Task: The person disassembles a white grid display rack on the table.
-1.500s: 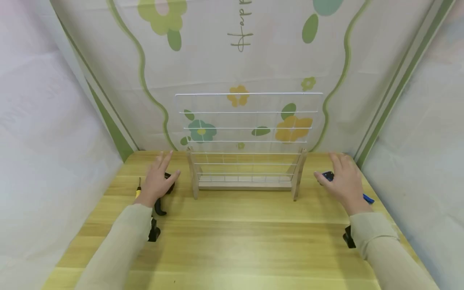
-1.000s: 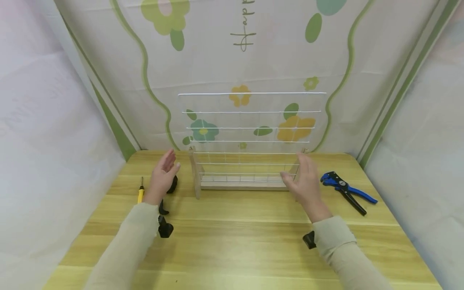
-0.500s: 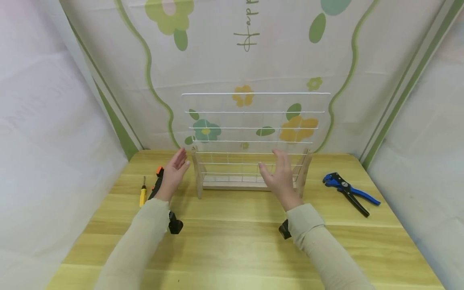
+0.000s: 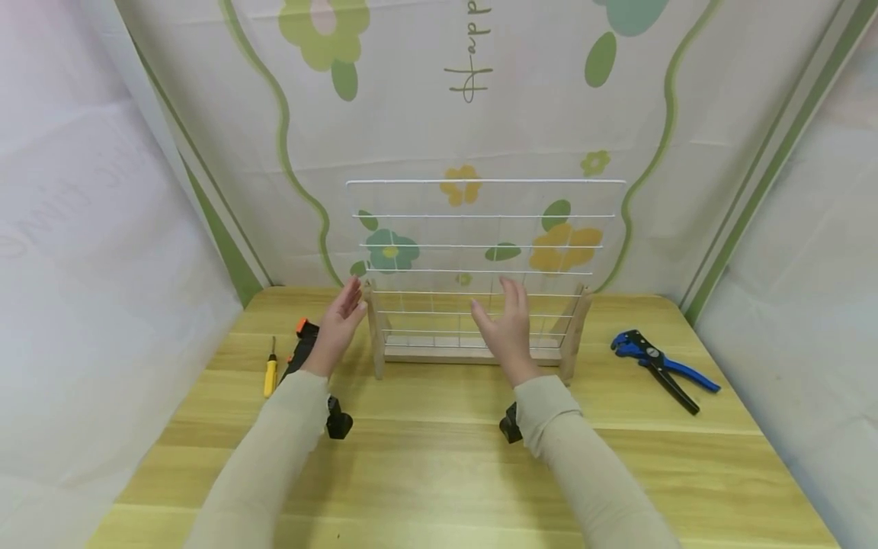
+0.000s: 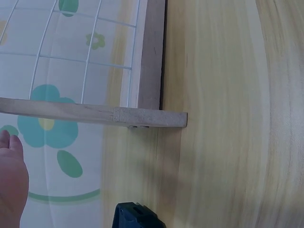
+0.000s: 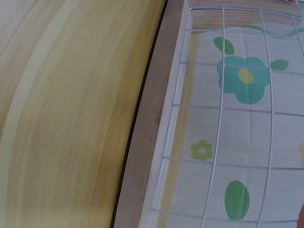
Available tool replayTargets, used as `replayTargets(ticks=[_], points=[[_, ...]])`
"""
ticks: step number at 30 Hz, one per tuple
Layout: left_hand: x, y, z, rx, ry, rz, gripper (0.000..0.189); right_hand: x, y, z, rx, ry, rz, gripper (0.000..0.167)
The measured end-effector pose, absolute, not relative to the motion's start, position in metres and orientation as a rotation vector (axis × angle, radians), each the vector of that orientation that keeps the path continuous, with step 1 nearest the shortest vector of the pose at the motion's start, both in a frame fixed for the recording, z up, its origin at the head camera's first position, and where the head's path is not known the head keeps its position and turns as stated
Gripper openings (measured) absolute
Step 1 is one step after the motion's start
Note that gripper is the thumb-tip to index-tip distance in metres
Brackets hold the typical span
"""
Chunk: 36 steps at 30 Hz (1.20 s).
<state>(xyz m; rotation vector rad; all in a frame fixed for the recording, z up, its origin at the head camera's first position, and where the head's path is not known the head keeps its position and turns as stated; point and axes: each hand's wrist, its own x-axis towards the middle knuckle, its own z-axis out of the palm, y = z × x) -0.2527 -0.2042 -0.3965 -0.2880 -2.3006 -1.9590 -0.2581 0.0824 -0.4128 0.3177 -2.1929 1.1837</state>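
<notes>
Right hand (image 4: 506, 332) has swung from beside the pliers to the front of the wire rack (image 4: 473, 271), about 5 o'clock of its middle; left hand (image 4: 334, 329) has shifted inward, between 8 and 9. Both hands open, fingers loosely extended, thumbs apart, gripping nothing. Left sits just beside the near wooden upright (image 4: 375, 335); right overlaps the lower wires, contact can't be told. Rack stands at the far edge of the wood-grain table (image 4: 425, 480), white wires leaning back, pale wooden base (image 4: 428, 355). Blue-black pliers (image 4: 655, 367) lie between 3 and 4 o'clock of the rack. Yellow screwdriver (image 4: 270, 375) lies between 8 and 9, tip toward 12; orange-tipped black tool (image 4: 299, 352) lies just beside it, partly hidden by the left hand. Flower-print cloth (image 4: 425, 114) hangs at 12, sideways lettering near its top; pale cloth walls close 9 (image 4: 75, 252) and 3 (image 4: 802, 267).
</notes>
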Motion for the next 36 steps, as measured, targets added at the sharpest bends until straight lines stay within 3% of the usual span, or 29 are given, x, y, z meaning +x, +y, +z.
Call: replayTargets(ticks=[16, 28, 36], points=[[-0.274, -0.198, -0.413, -0.356, -2.251, -1.989, 0.054, -0.272, 0.053, -0.416, 0.138, -2.118, 1.173, 0.064], [-0.278, -0.187, -0.42, -0.305, -2.116, -2.039, 0.05, -0.285, 0.047, -0.425, 0.092, -2.063, 0.895, 0.073], [-0.277, -0.186, -0.42, -0.249, -2.175, -1.985, 0.048, -0.287, 0.043, -0.425, 0.06, -2.029, 0.95, 0.066]])
